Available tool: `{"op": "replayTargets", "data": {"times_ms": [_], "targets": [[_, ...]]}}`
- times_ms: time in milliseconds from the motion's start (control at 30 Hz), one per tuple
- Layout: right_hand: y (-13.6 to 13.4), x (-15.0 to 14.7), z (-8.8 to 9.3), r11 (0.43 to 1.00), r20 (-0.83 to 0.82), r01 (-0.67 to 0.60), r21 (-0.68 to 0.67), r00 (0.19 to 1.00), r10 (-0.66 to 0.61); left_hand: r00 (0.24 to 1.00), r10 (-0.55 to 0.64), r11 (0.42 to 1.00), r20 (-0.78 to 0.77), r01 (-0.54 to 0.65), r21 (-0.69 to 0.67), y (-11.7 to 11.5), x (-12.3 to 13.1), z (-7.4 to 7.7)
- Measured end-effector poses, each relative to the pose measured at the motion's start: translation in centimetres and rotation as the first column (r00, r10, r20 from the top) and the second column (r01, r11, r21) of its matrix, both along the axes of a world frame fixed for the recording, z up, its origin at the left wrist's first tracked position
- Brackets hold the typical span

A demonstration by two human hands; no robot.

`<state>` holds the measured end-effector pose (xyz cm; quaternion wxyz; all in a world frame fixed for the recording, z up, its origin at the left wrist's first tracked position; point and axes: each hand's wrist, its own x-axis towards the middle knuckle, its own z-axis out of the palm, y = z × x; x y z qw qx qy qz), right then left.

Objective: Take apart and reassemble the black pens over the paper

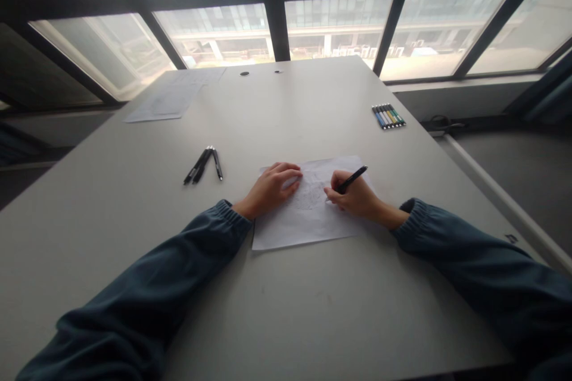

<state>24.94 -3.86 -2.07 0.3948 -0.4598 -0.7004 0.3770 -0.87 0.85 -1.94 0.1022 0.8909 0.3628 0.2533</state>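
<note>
A white sheet of paper [308, 229] with a faint line drawing on its middle lies on the table in front of me. My left hand [276, 186] rests flat on the left part of the sheet, fingers stretched out beside the drawing. In my right hand [354, 193] is a black pen [355, 177], gripped near its lower end and tilted, its upper end pointing up to the right. The hand rests on the right part of the paper, by the drawing's right edge. My fingers hide the pen's tip.
Several black pens [203, 165] lie in a small group to the left. A row of coloured markers [388, 116] lies at the right edge of the white table [286, 303]. More sheets [165, 98] lie at the far left. Windows stand behind the table.
</note>
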Motion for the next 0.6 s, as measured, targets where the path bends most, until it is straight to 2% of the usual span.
{"op": "replayTargets", "data": {"times_ms": [167,267,367,500,600], "targets": [[0.19,-0.06,-0.21,0.995,0.028,0.066,0.08,0.997,-0.069,1.0,0.001,1.0,0.004,-0.001,-0.003,-0.04,-0.01,0.02],[0.1,-0.04,-0.1,0.995,0.005,0.071,0.068,0.997,-0.072,1.0,-0.002,1.0,0.004,0.002,-0.001,-0.07,-0.02,0.02],[0.08,0.1,0.22,0.995,-0.101,0.105,0.001,0.989,-0.104,1.0,-0.004,1.0,-0.004,0.004,0.0,-0.05,-0.06,0.0],[0.53,0.4,0.5,0.965,-0.251,0.26,0.022,0.936,-0.246,1.0,0.001,1.0,-0.017,-0.001,0.009,-0.21,-0.03,0.27],[0.85,0.41,0.59,0.975,-0.359,0.223,-0.013,0.909,-0.212,0.998,0.035,0.997,0.058,-0.039,0.073,-0.63,0.11,0.84]]}}
